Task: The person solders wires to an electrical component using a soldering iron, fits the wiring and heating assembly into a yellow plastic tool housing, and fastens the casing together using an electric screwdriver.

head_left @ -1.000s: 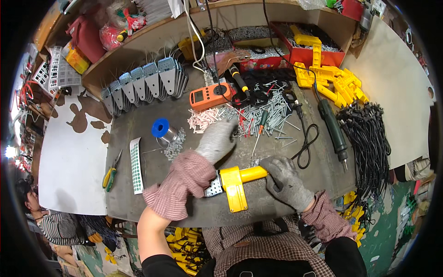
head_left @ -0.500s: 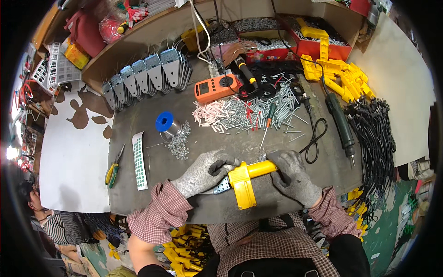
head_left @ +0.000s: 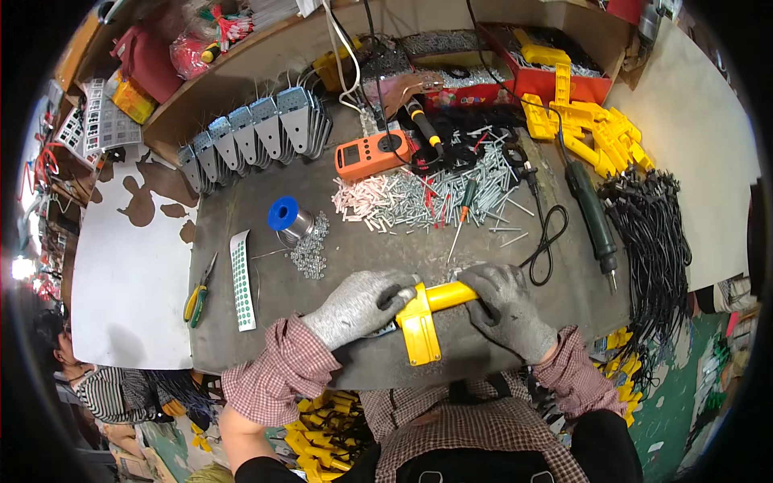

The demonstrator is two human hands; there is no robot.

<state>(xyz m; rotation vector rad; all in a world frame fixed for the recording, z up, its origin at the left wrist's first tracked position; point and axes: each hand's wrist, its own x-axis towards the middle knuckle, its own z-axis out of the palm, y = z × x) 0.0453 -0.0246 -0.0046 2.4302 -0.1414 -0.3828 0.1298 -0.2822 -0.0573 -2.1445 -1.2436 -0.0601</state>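
Observation:
Above the near edge of the bench I hold a yellow plastic tool housing (head_left: 419, 326) between my two gloved hands. My left hand (head_left: 358, 306) is closed over its left end, where a silvery metal plate (head_left: 386, 329) shows just below my fingers. Around the end of the yellow handle, on the right, my right hand (head_left: 511, 312) is wrapped. A black cord comes out below that hand. Just beyond the housing lies a thin screwdriver (head_left: 464, 211) with a green and orange handle, its shaft toward me.
Pliers (head_left: 199, 298), a green-dotted sticker strip (head_left: 241, 282) and a solder spool (head_left: 290, 217) lie left. Loose screws (head_left: 467, 181) and an orange meter (head_left: 370, 155) are beyond. A power screwdriver (head_left: 592, 217) and black cords (head_left: 648, 241) lie right. Grey metal plates (head_left: 266, 129) stand at back.
My left hand has slid right and closed further over the metal plate, which now shows less. The yellow housing has turned slightly in my grip.

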